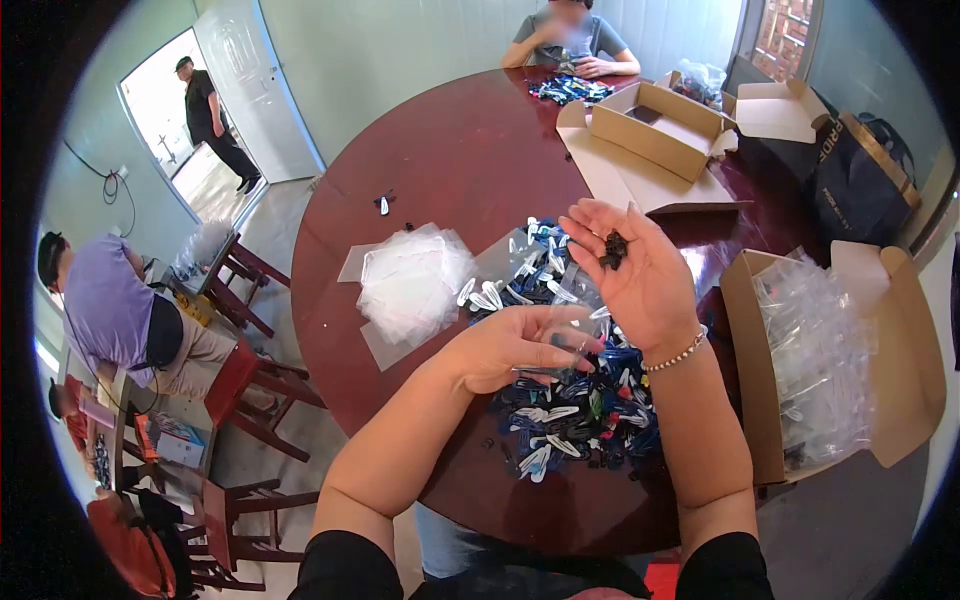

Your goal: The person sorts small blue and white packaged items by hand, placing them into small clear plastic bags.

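My right hand (640, 275) is palm up with its fingers curled a little, and several small dark brown pieces (613, 250) lie in it. My left hand (525, 348) is beside it, its fingers bent round a clear plastic bag (570, 340). Under and around both hands spreads a pile of hair clips (580, 425) in white, blue and black. To the left of the pile lies a stack of clear plastic bags (415, 280) on the dark red round table (350, 240).
An open cardboard box (755, 365) of filled bags stands at the right. Another open box (660, 130) sits at the far side, near a seated person (570, 45) with clips. People sit at the left; one person (205, 110) stands in the doorway. A dark bag (860, 185) is far right.
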